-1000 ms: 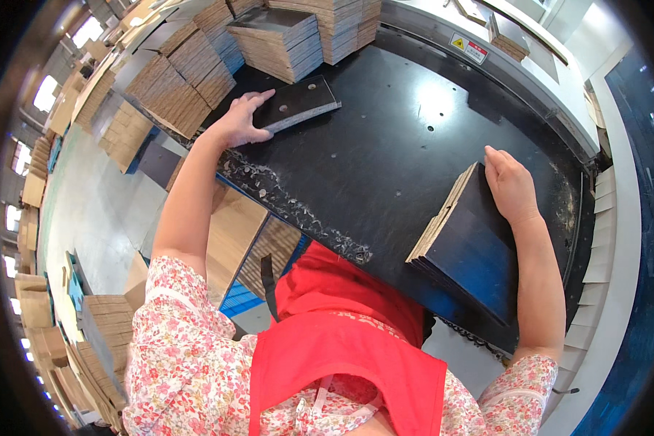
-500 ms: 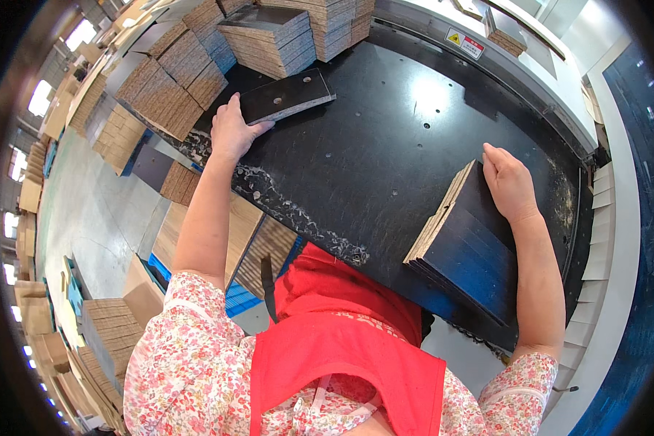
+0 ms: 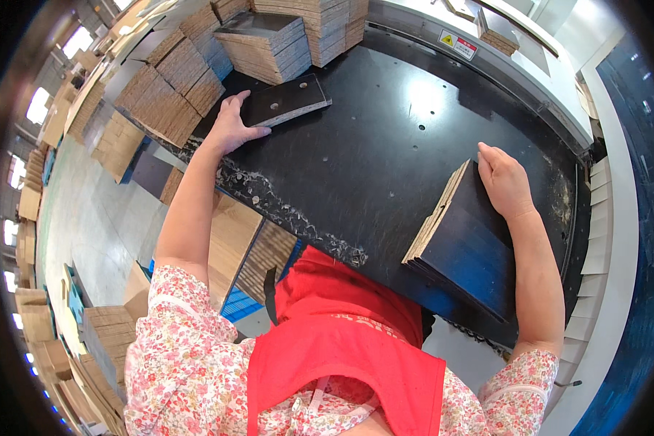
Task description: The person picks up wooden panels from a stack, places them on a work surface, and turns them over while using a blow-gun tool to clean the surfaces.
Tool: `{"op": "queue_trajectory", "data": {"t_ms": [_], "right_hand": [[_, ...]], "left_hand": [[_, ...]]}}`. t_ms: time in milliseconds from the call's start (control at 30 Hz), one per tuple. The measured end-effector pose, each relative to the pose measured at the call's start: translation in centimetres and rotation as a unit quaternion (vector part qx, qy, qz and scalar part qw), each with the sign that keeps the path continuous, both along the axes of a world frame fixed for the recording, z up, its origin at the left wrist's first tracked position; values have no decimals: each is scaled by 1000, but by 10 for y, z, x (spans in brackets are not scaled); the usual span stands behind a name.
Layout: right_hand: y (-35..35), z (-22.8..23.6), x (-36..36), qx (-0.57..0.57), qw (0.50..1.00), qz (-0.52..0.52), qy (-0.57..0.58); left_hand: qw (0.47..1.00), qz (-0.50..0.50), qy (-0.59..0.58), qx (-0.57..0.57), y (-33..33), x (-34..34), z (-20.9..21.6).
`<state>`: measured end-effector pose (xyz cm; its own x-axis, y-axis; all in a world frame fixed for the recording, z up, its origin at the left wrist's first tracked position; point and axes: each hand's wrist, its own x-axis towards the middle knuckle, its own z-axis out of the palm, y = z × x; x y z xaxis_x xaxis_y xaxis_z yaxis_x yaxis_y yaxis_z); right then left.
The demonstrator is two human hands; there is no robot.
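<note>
At the far left, a pile of cut boards (image 3: 160,105) stands beside my left hand (image 3: 229,131). Left-hand state: spread, thumb apart from the fingers, placed around the left end of the drilled panel (image 3: 291,105). The thumb lies at the panel's near edge; the forefinger reaches its far-left corner. I cannot tell how firmly I press. Change: one second ago the forefinger extended over the panel's top face; it has since drawn back toward the left end. The drilled panel shows two round holes and lies flat, just to the near side of the dark-topped stack (image 3: 291,58); its place there is practically unchanged.

At the middle, the black table (image 3: 341,174) shows small holes, with pale chips along its near-left edge.

On the right, the dark panel pile (image 3: 461,240) lies on the table, pale layered edges facing left. My right hand (image 3: 505,185) is set at its far-right side, fingers bent together. Contact surfaces are hidden; I cannot tell whether it grips. This hand and this pile hold the same arrangement as one second ago.
</note>
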<state>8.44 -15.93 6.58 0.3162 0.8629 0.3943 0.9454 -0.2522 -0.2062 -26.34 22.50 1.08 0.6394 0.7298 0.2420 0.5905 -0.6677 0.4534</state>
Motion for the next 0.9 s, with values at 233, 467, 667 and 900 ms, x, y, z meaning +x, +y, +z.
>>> {"op": "queue_trajectory", "data": {"t_ms": [233,467,667,900], "right_hand": [[-1,-1,1,-6,1000,0,-1],[-1,-1,-2,5,1000,-5,2],[-1,0,0,-5,1000,-1,9],[0,0,-1,-2,1000,0,15]], "left_hand": [[992,121,39,0,-46,27,4],[988,150,47,5,-62,57,5],[992,99,83,-14,-47,51,19],[995,18,80,50,-18,26,13]]}}
